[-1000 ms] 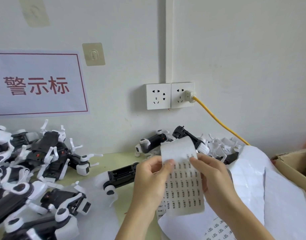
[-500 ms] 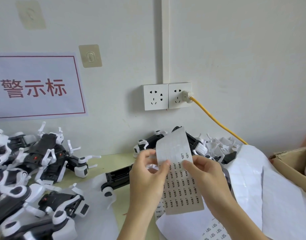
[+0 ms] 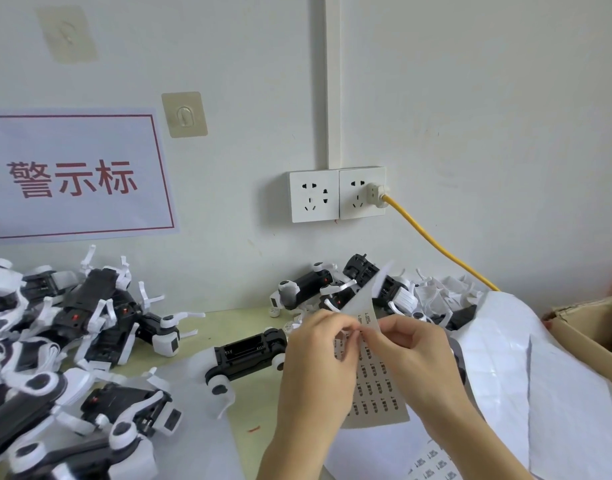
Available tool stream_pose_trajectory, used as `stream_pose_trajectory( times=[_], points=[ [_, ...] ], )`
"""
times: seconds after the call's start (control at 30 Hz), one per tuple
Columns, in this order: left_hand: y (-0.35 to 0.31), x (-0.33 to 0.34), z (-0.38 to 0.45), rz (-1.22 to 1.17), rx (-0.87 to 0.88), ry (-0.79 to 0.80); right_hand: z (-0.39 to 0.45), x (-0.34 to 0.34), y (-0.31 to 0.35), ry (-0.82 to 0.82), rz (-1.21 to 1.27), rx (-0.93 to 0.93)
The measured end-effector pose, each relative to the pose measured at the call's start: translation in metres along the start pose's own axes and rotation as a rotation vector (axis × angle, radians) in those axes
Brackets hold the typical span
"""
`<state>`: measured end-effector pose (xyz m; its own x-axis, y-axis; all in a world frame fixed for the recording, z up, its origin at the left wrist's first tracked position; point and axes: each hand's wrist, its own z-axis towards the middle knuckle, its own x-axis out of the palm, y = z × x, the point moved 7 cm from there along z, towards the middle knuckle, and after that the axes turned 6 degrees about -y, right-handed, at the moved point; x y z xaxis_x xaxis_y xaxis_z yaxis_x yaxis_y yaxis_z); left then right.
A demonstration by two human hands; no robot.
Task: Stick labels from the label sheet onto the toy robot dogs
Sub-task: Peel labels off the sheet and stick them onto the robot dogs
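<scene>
Both of your hands meet at the label sheet (image 3: 374,382), which you hold upright at about 5 o'clock from the middle of the view, its top edge curling back toward the wall. Your left hand (image 3: 318,355) has its fingers curled around the sheet's left edge, thumb and forefinger pinched together near the top rows. Your right hand (image 3: 412,348) pinches at the same spot from the other side, fingertips touching those of the left; whether a label is lifted between them is too small to tell. Just beside your left hand, at its 9 o'clock, one black toy robot dog (image 3: 249,355) lies on its back on the green table (image 3: 225,317). More toy robot dogs are heaped at 8 o'clock (image 3: 90,313), and another cluster (image 3: 335,285) lies against the wall at 12 o'clock from your hands. White backing sheets (image 3: 505,368) spread at 4 o'clock, with a cardboard box (image 3: 588,327) at 3 o'clock. Above, a yellow cable (image 3: 436,244) is plugged into the wall socket (image 3: 361,192).
</scene>
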<state>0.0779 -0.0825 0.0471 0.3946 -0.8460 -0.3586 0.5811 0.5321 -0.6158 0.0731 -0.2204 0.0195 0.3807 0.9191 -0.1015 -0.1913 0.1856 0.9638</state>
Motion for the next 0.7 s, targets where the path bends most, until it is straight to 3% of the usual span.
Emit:
stream_pose_trajectory(
  times=[0.17,0.5,0.7],
  points=[
    [-0.003,0.000,0.000,-0.032,0.007,-0.008,0.000,-0.001,0.004,-0.008,0.019,-0.040],
    [0.020,0.004,0.000,-0.271,-0.294,0.031,-0.004,0.002,0.018,0.063,-0.015,-0.204],
    [0.021,0.003,0.000,-0.325,-0.308,0.063,-0.004,0.000,0.020,0.092,-0.020,-0.215]
  ],
)
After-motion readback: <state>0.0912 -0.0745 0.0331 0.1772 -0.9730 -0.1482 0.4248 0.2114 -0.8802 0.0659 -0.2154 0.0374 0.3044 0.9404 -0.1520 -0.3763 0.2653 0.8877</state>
